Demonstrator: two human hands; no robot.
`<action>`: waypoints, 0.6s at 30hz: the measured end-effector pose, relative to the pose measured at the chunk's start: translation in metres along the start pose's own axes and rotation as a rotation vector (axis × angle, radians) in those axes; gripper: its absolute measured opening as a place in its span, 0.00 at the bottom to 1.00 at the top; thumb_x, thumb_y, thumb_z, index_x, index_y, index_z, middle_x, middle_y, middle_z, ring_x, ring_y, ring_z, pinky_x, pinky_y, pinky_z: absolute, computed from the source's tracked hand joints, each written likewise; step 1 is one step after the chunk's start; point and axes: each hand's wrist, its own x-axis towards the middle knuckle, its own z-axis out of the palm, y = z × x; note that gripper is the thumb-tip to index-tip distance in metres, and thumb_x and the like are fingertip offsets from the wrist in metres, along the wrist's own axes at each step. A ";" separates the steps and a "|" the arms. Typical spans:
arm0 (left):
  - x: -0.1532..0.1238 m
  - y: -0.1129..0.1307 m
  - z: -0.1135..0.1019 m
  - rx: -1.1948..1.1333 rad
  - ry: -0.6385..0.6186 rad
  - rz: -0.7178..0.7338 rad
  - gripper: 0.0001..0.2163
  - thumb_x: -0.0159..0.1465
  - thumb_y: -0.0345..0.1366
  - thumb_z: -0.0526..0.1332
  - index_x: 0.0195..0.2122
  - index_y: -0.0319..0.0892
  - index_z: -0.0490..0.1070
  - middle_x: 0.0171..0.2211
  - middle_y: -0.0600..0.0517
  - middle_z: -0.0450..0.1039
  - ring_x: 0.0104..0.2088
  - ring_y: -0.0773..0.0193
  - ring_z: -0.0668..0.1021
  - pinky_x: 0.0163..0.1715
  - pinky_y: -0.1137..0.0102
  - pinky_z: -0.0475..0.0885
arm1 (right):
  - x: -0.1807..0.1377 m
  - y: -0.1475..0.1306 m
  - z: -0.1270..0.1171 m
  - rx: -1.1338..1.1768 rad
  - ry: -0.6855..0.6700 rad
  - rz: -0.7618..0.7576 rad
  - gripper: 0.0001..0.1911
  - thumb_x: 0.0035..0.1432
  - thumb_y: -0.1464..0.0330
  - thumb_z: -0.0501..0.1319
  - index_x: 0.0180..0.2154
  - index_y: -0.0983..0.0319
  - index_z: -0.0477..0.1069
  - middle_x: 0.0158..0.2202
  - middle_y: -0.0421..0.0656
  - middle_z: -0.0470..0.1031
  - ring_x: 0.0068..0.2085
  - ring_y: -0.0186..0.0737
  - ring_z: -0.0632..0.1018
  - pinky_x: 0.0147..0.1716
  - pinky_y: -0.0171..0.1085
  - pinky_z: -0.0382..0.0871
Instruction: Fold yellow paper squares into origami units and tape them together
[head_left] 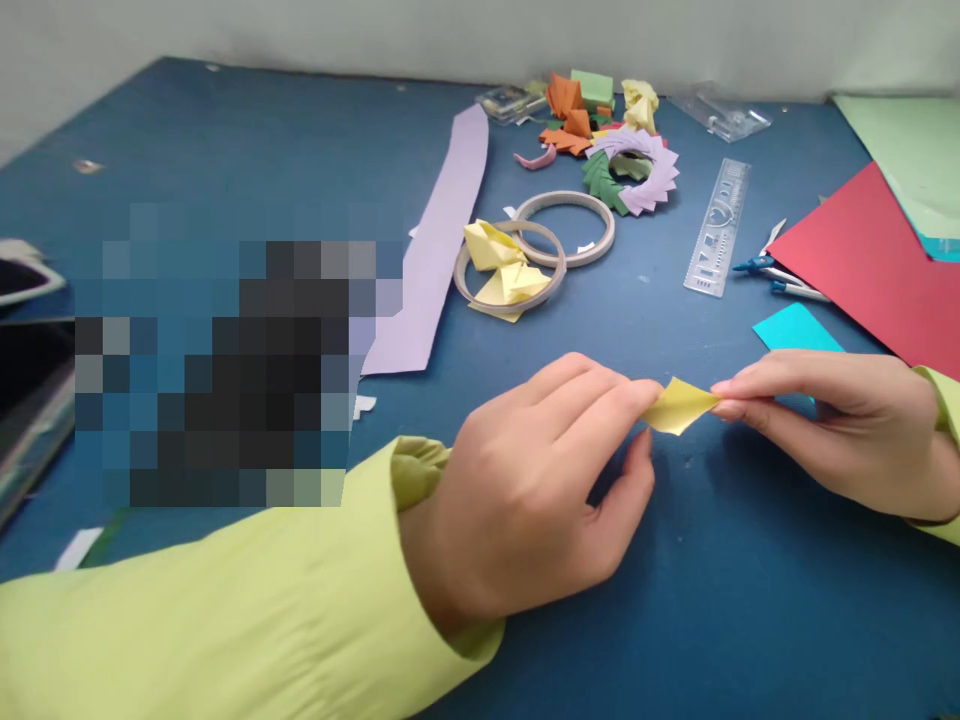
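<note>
Between my hands, just over the blue table (pixel 720 620), is a small piece of yellow paper (pixel 679 406) with pointed corners. My left hand (pixel 544 485) has its fingertips on the paper's left corner, the thumb bent beneath. My right hand (pixel 840 420) pinches the right corner between thumb and fingers. Beyond my left hand lie two tape rolls (pixel 459 275), overlapping. Folded yellow paper pieces (pixel 495 245) rest in and over the nearer roll. A turquoise paper piece (pixel 799 330) lies behind my right hand, partly covered by it.
A long lilac paper strip (pixel 442 230) lies left of the rolls. Farther back sit a folded-paper ring (pixel 660 185) in green and lilac and orange folded pieces (pixel 566 100). To the right are a clear ruler (pixel 718 228), pens (pixel 799 291) and red paper (pixel 870 260). Blurred blocks cover the left.
</note>
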 end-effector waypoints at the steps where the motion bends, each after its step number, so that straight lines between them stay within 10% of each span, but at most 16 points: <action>1: 0.000 -0.001 0.000 0.040 0.008 0.029 0.08 0.58 0.25 0.58 0.39 0.36 0.68 0.31 0.45 0.74 0.31 0.58 0.74 0.34 0.63 0.73 | 0.000 0.000 0.000 -0.010 0.008 0.019 0.02 0.56 0.73 0.64 0.34 0.60 0.74 0.29 0.38 0.79 0.27 0.29 0.77 0.27 0.29 0.71; 18: 0.001 -0.003 0.000 0.090 -0.025 0.077 0.03 0.61 0.25 0.58 0.34 0.36 0.71 0.29 0.48 0.75 0.31 0.62 0.74 0.33 0.67 0.72 | 0.001 0.001 -0.001 -0.109 -0.021 -0.007 0.03 0.58 0.72 0.61 0.35 0.59 0.72 0.30 0.37 0.79 0.27 0.32 0.77 0.28 0.30 0.72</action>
